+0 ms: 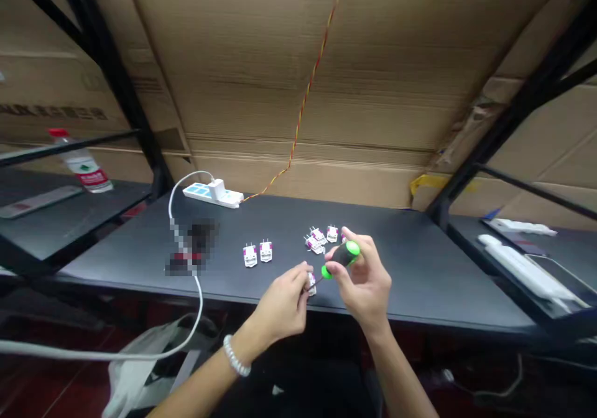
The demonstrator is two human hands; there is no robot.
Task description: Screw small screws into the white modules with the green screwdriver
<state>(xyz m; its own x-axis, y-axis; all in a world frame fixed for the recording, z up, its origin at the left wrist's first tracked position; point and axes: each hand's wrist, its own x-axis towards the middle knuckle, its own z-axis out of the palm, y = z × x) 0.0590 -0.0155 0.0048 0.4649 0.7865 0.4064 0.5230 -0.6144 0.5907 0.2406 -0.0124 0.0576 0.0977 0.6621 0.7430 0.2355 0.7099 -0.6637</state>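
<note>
My left hand (280, 306) is closed in a pinch on a small white part with a magenta spot (311, 283), held just above the dark table's front edge (420, 315). My right hand (366, 281) is wrapped round a short screwdriver with a black and green handle (342, 258); its tip points down-left at the small part. Two similar white parts (257, 253) stand side by side left of my hands. A cluster of several more white parts (321, 237) lies just behind the screwdriver.
A white power strip with a plugged-in charger (213, 193) lies at the back left, its white cable (198, 306) hanging over the front edge. A blurred dark object (192, 250) sits left of the parts. Cardboard boxes fill the background. A bottle (81, 163) stands on the left shelf.
</note>
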